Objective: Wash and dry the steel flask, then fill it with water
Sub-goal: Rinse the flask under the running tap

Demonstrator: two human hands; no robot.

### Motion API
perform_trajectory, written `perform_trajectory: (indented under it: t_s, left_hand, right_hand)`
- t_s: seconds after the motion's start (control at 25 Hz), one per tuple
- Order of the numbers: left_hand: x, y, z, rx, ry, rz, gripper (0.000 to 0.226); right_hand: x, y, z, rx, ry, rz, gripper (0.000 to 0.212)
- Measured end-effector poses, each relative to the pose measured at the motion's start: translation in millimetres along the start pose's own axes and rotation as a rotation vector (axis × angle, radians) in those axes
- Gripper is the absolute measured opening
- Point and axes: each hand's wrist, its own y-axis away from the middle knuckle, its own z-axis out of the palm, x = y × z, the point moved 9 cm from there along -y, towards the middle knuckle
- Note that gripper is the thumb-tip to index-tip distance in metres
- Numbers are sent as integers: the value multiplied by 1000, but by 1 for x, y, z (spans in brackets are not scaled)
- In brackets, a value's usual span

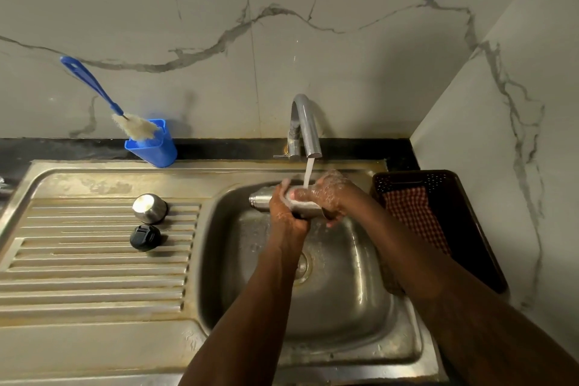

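Steel flask (260,197) lies sideways, left hand (286,211) fingers curled round it, right hand (330,197) fingers apparently gripping too

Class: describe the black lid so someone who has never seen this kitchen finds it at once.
Left of the sink basin lies the ribbed draining board. Two caps sit there; the black lid is the nearer, matte one, beside the shiny steel cap.
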Motion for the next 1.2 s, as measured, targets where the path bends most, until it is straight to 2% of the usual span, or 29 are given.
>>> perform_trajectory:
  t_s: [0.08,0.16,0.24,0.32,0.4,0.44,0.56,0.64,0.72,0.76,0.84,0.88,0.96,1.04,1.08,1.12,1.2]
  left_hand:
    - [2,-7,-8,108,-34,-79,56]
    - [4,-11,-13,165,-22,-96,53]
    - [2,-9,-8,113,24,-17,44]
    - [-8,-8,0,-7,51,60,33]
    - [-17,-2,13,-136,29,79,35]
    - [-21,-3,15,-159,17,67,41]
    - [-16,0,8,-143,-108,26,47]
    - [1,5,8,-160,-251,51,53]
    - [28,4,6,-85,-421,146,71]
    - [46,5,3,3,-492,222,68]
    - [74,7,-2,176,-586,372,42]
    - [78,9,4,178,-647,413,30]
    - [75,14,24,110,-931,534,18]
    - [62,22,46,12,-1248,675,16]
    - [56,25,57,-61,-1331,710,16]
    - [50,26,66,-156,-1363,702,17]
    - [40,26,76,-358,-1340,562,19]
  right_hand:
    - [-16,9,-6,147,291,-154,62]
    - [-23,20,-8,216,319,-243,68]
    - [-23,18,-5,204,429,-211,72]
    - [-23,11,1,146,670,-124,80]
    - [-27,5,1,124,835,-108,88]
    - [-26,2,1,92,838,-124,91]
    - [-6,-11,15,2,677,-204,114]
    - [25,-16,31,-49,427,-147,127]
    - [54,-12,53,-86,216,-77,131]
    - [63,-13,63,-97,180,-71,133]
    - [62,-17,75,-70,167,-112,132]
    - [56,-18,79,-55,110,-137,128]
    - [43,-16,84,-79,-125,-197,107]
    - [34,-10,81,-109,-360,-264,85]
    - [35,-8,79,-117,-487,-281,81]
    - [36,-4,75,-109,-582,-288,81]
    - [37,-3,70,-105,-634,-293,79]
